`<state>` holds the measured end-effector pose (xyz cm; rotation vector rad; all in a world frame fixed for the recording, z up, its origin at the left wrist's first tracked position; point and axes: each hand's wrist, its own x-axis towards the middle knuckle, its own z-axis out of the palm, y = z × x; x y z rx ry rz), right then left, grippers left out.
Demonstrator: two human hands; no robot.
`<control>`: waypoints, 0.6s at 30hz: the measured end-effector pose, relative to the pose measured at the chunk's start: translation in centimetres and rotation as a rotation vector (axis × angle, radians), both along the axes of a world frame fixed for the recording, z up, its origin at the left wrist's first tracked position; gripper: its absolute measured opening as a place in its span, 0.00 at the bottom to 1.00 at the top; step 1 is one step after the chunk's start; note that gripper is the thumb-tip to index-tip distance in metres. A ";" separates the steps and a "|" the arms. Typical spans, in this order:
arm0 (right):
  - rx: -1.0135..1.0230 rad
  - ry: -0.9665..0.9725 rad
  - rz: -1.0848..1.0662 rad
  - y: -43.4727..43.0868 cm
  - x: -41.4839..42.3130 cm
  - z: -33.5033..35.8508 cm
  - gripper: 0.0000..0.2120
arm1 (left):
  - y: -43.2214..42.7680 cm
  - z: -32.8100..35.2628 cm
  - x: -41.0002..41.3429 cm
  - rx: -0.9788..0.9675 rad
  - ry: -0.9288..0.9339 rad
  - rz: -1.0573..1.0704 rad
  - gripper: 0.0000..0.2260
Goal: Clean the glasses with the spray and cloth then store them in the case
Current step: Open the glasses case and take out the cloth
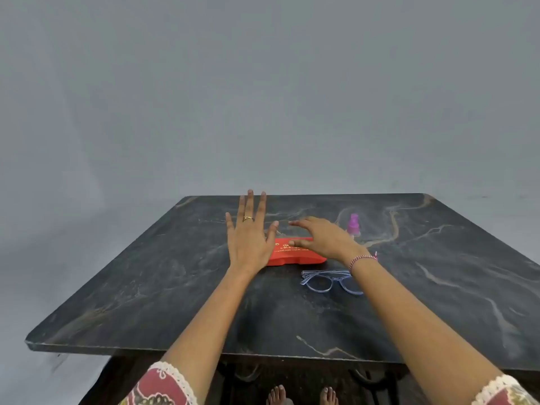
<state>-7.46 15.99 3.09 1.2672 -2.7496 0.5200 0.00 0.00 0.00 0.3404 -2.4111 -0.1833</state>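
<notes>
A red glasses case (pixel 295 256) with gold lettering lies shut near the middle of the dark marble table (pixel 146 302). Clear blue-framed glasses (pixel 330 281) lie just in front of it, to the right, partly under my right forearm. A small spray bottle with a pink top (pixel 353 225) stands behind the case on the right. My left hand (pixel 248 238) hovers flat, fingers spread, over the case's left end. Above the case's right half my right hand (pixel 321 236) is stretched out, fingers apart, holding nothing. No cloth is visible.
The table's near edge (pixel 204 347) runs across the lower part of the view, with dark metal legs and my bare feet (pixel 302 396) below it. A plain grey wall stands behind the table.
</notes>
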 end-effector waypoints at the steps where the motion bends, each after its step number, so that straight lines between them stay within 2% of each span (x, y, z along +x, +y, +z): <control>1: 0.032 -0.035 0.009 0.0 -0.4 0.1 0.31 | -0.1 -0.1 -0.3 0.006 -0.016 -0.008 0.28; 7: 0.182 -0.076 0.026 -0.4 -1.6 -0.2 0.33 | -1.7 -1.7 -2.3 0.046 -0.123 -0.035 0.25; 13: 0.143 -0.061 0.012 -1.7 -2.3 -0.8 0.33 | -3.0 -2.2 -2.3 0.209 -0.156 -0.182 0.13; 15: 0.144 -0.058 0.001 -2.2 -2.3 -0.7 0.33 | -3.6 -2.1 -2.0 0.304 -0.187 -0.257 0.13; 18: 0.170 -0.050 0.002 -3.2 -2.0 -0.4 0.32 | -5.0 -1.7 -1.8 0.441 -0.245 -0.358 0.20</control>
